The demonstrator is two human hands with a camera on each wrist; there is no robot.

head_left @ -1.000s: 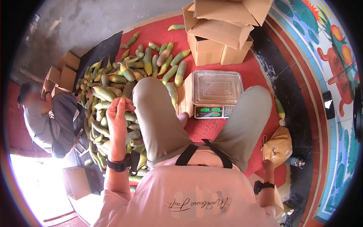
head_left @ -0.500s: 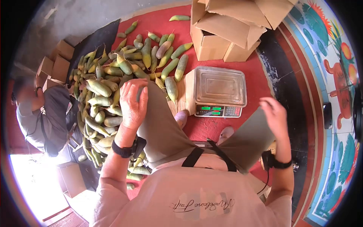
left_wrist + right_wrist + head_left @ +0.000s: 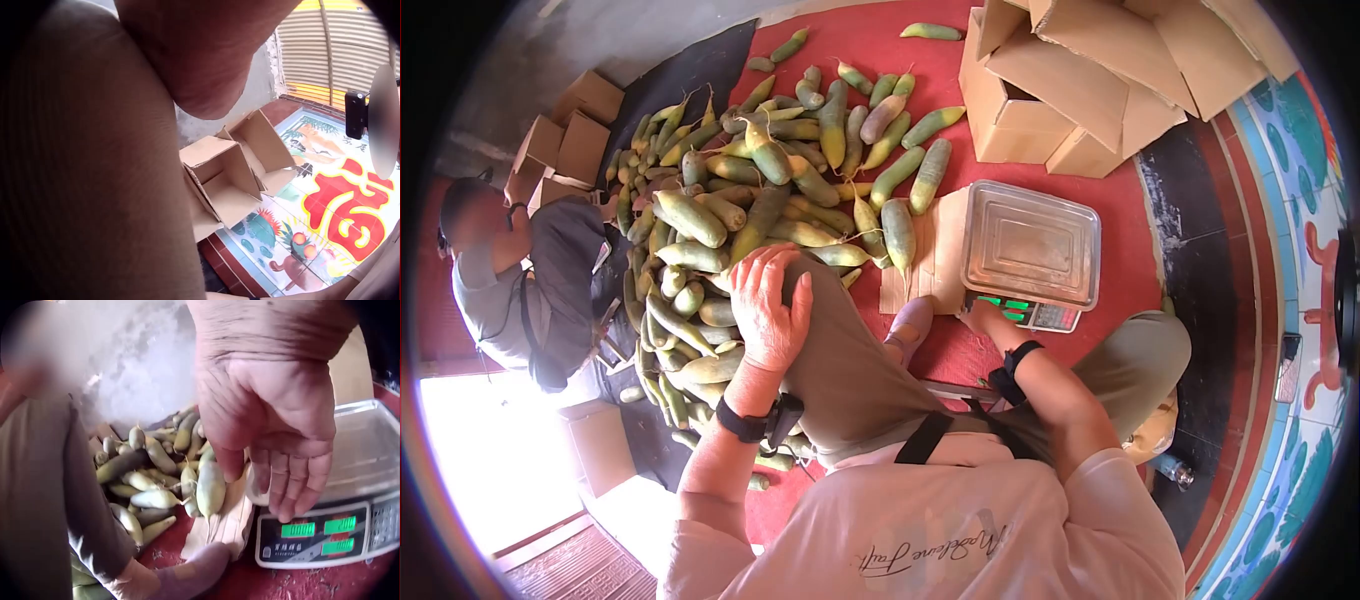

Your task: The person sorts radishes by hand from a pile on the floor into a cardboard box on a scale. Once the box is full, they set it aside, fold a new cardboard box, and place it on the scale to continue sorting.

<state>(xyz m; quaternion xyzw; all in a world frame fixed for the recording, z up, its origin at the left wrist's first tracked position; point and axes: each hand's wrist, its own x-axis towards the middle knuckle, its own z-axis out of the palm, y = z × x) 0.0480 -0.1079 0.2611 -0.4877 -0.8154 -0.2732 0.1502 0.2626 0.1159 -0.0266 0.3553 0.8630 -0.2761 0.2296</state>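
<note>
My left hand (image 3: 768, 310) rests on the left knee of my trousers (image 3: 840, 355), fingers straight, beside a big pile of green radishes (image 3: 690, 218). In the left wrist view the trouser leg and part of the hand fill much of the picture. Ahead, my right hand (image 3: 980, 318) is at the near left corner of a digital scale (image 3: 1055, 318), holding nothing. The right wrist view has its fingers (image 3: 297, 478) loosely extended, overlapping the edge of the scale's display panel (image 3: 294, 550), which has green lit readouts. A metal tray (image 3: 1030, 245) tops the scale.
Open cardboard boxes (image 3: 1020, 130) stand behind the scale. A flat cardboard piece (image 3: 945, 225) lies between scale and radishes, near my purple shoe (image 3: 915, 322). Another person (image 3: 500, 290) sits at left beyond the pile. A yellowish bag (image 3: 1155, 430) and a bottle (image 3: 1172, 468) are at right.
My left hand has come from the radish pile onto the left knee, its fingers uncurled. My right hand has risen from beside the bag and reached forward to the scale.
</note>
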